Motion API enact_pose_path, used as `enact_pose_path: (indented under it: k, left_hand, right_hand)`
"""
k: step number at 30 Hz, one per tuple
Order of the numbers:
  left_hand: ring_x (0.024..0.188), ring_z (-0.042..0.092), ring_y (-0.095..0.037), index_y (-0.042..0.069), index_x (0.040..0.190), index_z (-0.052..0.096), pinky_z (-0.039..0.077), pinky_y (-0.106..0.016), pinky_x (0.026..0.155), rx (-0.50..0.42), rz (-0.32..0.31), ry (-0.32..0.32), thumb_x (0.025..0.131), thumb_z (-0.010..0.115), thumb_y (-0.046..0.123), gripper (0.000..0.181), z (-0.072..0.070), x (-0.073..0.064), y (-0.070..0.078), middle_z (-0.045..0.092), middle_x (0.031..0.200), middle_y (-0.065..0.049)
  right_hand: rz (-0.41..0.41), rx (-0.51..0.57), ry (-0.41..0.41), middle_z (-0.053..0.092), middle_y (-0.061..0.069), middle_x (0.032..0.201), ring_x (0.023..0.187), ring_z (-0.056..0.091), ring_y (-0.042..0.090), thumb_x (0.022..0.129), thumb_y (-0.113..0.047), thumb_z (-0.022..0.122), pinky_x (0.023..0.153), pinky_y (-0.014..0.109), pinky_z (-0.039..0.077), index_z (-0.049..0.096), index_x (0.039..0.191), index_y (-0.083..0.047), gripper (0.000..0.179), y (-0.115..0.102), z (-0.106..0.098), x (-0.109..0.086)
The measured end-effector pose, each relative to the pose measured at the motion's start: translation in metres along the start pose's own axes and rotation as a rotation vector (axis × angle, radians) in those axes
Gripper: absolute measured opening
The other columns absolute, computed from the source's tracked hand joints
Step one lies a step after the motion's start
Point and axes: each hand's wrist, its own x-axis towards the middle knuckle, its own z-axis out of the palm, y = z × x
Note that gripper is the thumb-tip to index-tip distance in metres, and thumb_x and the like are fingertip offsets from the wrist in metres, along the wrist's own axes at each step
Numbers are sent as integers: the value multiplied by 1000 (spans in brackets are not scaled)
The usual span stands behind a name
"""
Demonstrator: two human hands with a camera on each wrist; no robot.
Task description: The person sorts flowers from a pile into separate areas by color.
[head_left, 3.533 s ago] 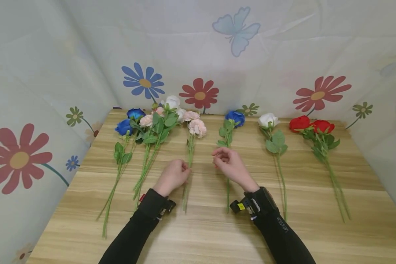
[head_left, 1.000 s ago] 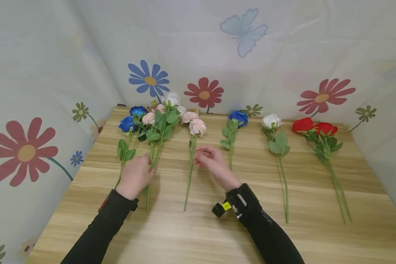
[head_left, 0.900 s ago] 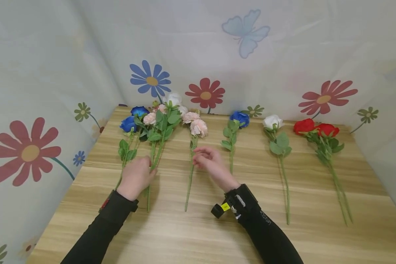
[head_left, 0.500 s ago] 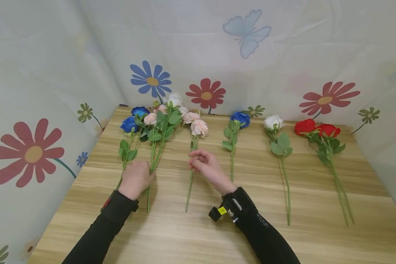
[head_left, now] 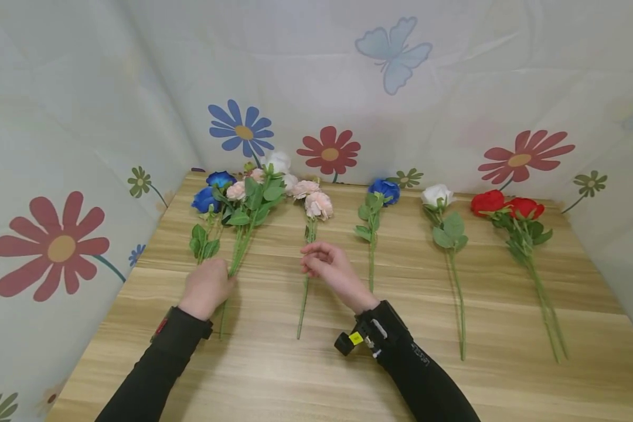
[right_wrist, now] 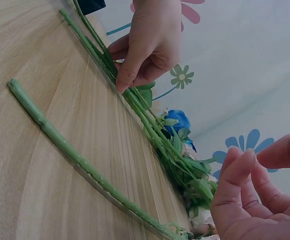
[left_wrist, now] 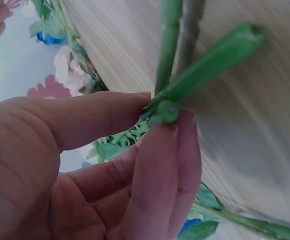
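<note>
My left hand (head_left: 208, 287) pinches several green stems (left_wrist: 212, 65) between thumb and fingers. In the head view these stems lead up to white roses (head_left: 278, 163) and pale pink flowers (head_left: 236, 190) with green leaves. Beside them on the left lie blue roses (head_left: 206, 200), their lower stems partly hidden by that hand. My right hand (head_left: 334, 272) hovers over the stem of another pink flower pair (head_left: 318, 205), fingers loosely bent. In the right wrist view, the right hand's fingertips (right_wrist: 245, 162) hold nothing, and a single stem (right_wrist: 84, 165) lies on the table.
On the wooden table (head_left: 274, 375), a blue rose (head_left: 384, 191), a white rose (head_left: 437, 196) and red roses (head_left: 524, 208) lie in a row to the right. A flower-printed cloth (head_left: 443, 88) hangs behind the table's back edge and along both sides.
From the middle pink flowers, my left hand moved left to the white and pink bunch; its stems just shifted slightly left. My right hand went left from the blue rose to the pink flowers' stem.
</note>
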Motion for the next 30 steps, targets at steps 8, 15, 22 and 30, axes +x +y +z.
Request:
enact_pose_path:
  k: [8, 15, 22, 30]
  left_hand:
    - [51, 48, -20, 8, 64, 54, 35, -30, 46, 12, -13, 19, 95, 66, 17, 34, -2, -1, -13, 46, 56, -3]
    - [51, 53, -24, 7, 62, 56, 38, -33, 46, 21, 7, 61, 93, 66, 15, 34, -3, -2, -14, 56, 57, -10]
    - [50, 43, -20, 15, 55, 37, 31, -30, 46, 11, 44, 116, 89, 60, 9, 41, -3, -2, -11, 40, 52, -1]
    - [61, 58, -21, -1, 85, 72, 47, -36, 58, -106, 117, 111, 93, 65, 10, 15, -5, -3, -7, 67, 72, -13]
  right_hand:
    - [4, 2, -3, 66, 21, 107, 85, 64, 7, 99, -1, 53, 87, 34, 57, 54, 127, 12, 31, 1, -2, -1]
    - [2, -11, -14, 66, 26, 109, 85, 65, 11, 99, -2, 53, 85, 33, 57, 54, 127, 11, 31, 1, -5, -2]
    - [-6, -6, -16, 67, 23, 107, 85, 66, 11, 99, -3, 54, 84, 30, 57, 54, 126, 12, 31, 3, -7, -1]
    - [-3, -11, -10, 66, 27, 111, 87, 67, 13, 99, -2, 54, 88, 35, 57, 55, 127, 11, 31, 4, -9, -3]
